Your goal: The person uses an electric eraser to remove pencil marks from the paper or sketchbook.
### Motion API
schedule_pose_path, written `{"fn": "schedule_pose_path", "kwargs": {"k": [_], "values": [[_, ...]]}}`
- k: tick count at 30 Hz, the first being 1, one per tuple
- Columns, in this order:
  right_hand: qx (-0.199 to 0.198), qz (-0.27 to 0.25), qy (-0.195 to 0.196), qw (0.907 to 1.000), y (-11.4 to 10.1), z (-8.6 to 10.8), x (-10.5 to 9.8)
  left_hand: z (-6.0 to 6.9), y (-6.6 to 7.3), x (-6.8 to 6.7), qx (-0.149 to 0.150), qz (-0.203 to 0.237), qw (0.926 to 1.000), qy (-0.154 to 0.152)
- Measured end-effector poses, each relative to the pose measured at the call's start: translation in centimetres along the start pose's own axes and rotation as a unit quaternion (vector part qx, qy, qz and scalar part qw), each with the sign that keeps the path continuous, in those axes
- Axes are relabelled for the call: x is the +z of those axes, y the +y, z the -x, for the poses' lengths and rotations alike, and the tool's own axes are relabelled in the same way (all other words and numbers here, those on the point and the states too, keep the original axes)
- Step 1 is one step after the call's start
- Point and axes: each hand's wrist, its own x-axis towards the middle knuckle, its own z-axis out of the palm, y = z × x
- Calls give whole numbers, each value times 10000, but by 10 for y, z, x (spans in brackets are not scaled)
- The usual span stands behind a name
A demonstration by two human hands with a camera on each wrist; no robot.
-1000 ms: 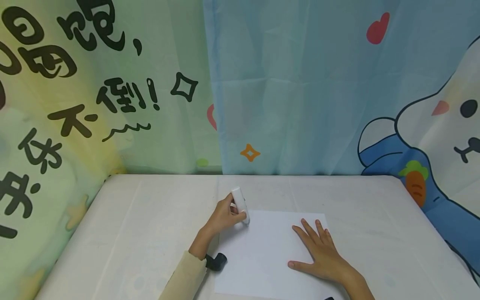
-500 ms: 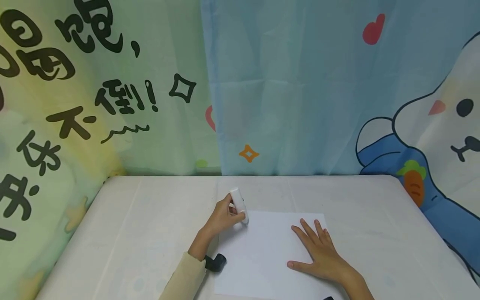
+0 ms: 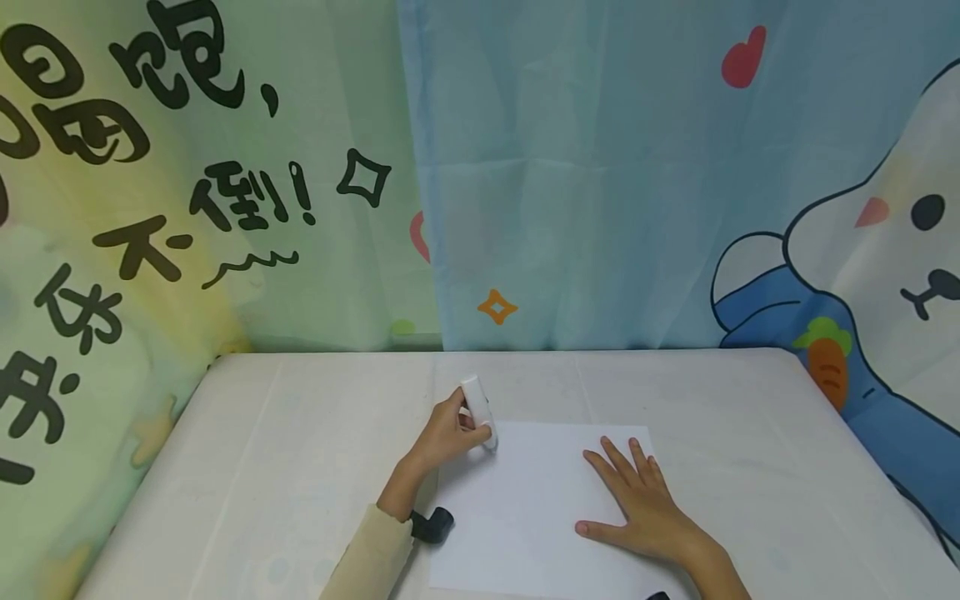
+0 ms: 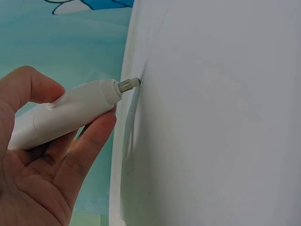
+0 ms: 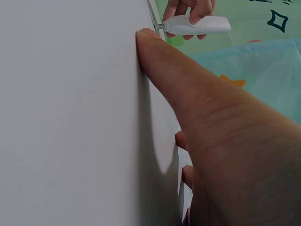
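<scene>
Left hand (image 3: 446,432) grips a smooth, rounded white device (image 4: 77,113) with metallic collar (image 4: 124,86); splayed right hand (image 3: 648,510) rests on flat paper (image 3: 517,512).

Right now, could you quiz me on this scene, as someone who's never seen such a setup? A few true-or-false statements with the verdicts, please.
1. The left hand holds a white, rounded tool. True.
2. The right hand is clenched into a fist. False: the right hand is spread out on the white paper.
3. The tool's tip points away from the paper. False: the tip is aimed at the paper, near its edge.
4. An orange carrot is printed on the backdrop. True.
</scene>
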Motion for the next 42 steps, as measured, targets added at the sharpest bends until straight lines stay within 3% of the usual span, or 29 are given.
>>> {"fn": "schedule_pose_path", "kwargs": {"k": [28, 42], "values": [[-11, -9, -25, 10000, 0, 0, 0, 1, 3, -1, -19, 37, 10000, -66], [-20, -59, -31, 10000, 0, 0, 0, 0, 3, -2, -44, 11, 10000, 60]]}}
